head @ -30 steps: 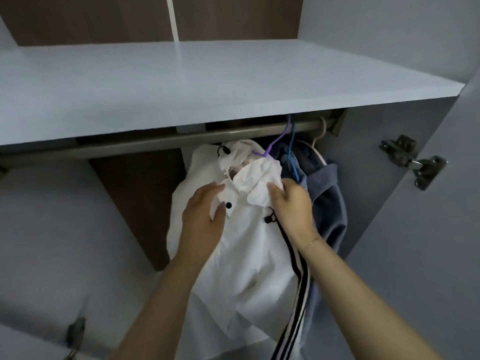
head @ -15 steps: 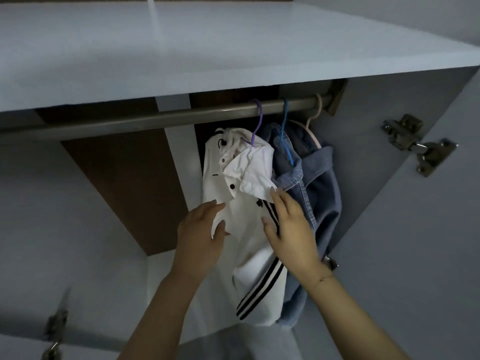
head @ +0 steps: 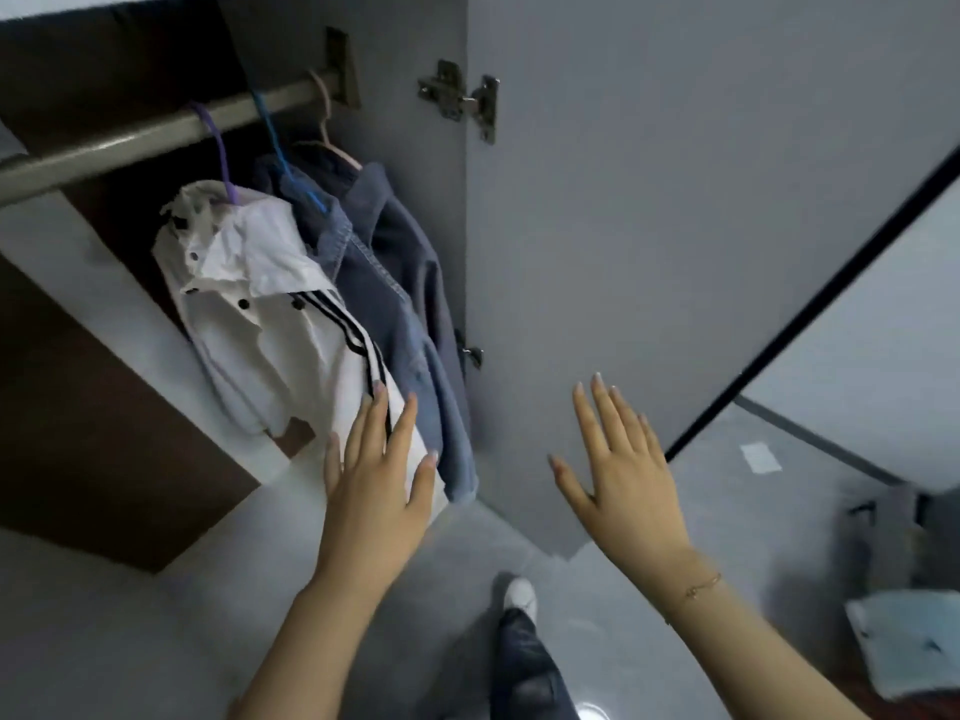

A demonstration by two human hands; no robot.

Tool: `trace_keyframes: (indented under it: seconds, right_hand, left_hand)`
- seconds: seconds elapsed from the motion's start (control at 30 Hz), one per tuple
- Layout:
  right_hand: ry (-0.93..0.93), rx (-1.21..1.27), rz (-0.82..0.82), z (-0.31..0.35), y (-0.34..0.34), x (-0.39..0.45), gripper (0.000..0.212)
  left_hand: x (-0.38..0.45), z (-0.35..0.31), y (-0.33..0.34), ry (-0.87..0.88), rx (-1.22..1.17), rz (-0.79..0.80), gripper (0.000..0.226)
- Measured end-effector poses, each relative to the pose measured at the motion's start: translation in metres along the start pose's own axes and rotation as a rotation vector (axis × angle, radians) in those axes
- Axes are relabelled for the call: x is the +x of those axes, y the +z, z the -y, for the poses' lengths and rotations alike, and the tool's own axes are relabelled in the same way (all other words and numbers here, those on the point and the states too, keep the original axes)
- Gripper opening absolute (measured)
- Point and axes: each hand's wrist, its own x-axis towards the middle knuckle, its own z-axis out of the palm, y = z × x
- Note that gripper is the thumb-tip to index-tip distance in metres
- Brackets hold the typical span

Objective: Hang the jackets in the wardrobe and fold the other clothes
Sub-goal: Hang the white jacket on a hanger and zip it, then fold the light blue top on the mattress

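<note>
Under the wardrobe rail (head: 156,135) three garments hang side by side: a white jacket (head: 260,324) with black stripes on a purple hanger (head: 218,148), a denim jacket (head: 395,283) on a blue hanger (head: 275,142) just to its right, and a darker garment behind on a pale hanger (head: 324,132) (mostly hidden). Left hand (head: 376,491) is raised with fingers straight and spread, its fingertips overlapping the white jacket's lower striped edge; whether they touch the cloth I cannot tell. Right hand (head: 618,470) is held up in front of the grey wardrobe door (head: 649,210), fingers straight and apart, holding nothing, with a thin bracelet (head: 701,587) on the wrist. Below on the floor (head: 130,641) shows a white shoe (head: 521,597), and light blue folded cloth (head: 904,646) lies at the lower right
</note>
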Motion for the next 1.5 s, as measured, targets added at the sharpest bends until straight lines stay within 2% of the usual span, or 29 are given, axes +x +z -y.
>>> trace_keyframes:
  seconds: [0.17,0.33,0.47,0.7,1.07,1.33,1.43,1.5]
  right_hand:
    - [0.222,-0.04,0.001,-0.066,-0.014,-0.093,0.071]
    - [0.479,-0.029,-0.023,-0.146,-0.035,-0.193,0.07]
    - [0.708,-0.042,-0.079,-0.223,-0.056,-0.283,0.069]
    - [1.013,0.007,-0.188,-0.363,-0.087,-0.429,0.068]
    - [1.406,0.094,-0.249,-0.562,-0.086,-0.586,0.063]
    - [1.811,0.251,-0.358,-0.714,-0.017,-0.675,0.059]
    - [1.944,0.313,-0.392,-0.756,0.029,-0.706,0.058]
    - [2.008,0.357,-0.424,-0.777,0.061,-0.723,0.058]
  left_hand:
    - [-0.028,-0.072,0.048,0.222,-0.019,0.154,0.062]
    - [-0.061,-0.173,0.1,0.5,0.02,0.248,0.059]
    - [-0.097,-0.281,0.16,0.697,0.048,0.385,0.066]
    - [-0.198,-0.501,0.266,0.996,0.053,0.509,0.064]
    - [-0.286,-0.739,0.41,1.271,0.026,0.824,0.055]
    - [-0.365,-0.912,0.599,1.274,-0.112,1.355,0.046]
    - [-0.408,-0.958,0.681,1.278,-0.098,1.462,0.044]
    - [-0.441,-0.983,0.737,1.318,-0.084,1.438,0.047]
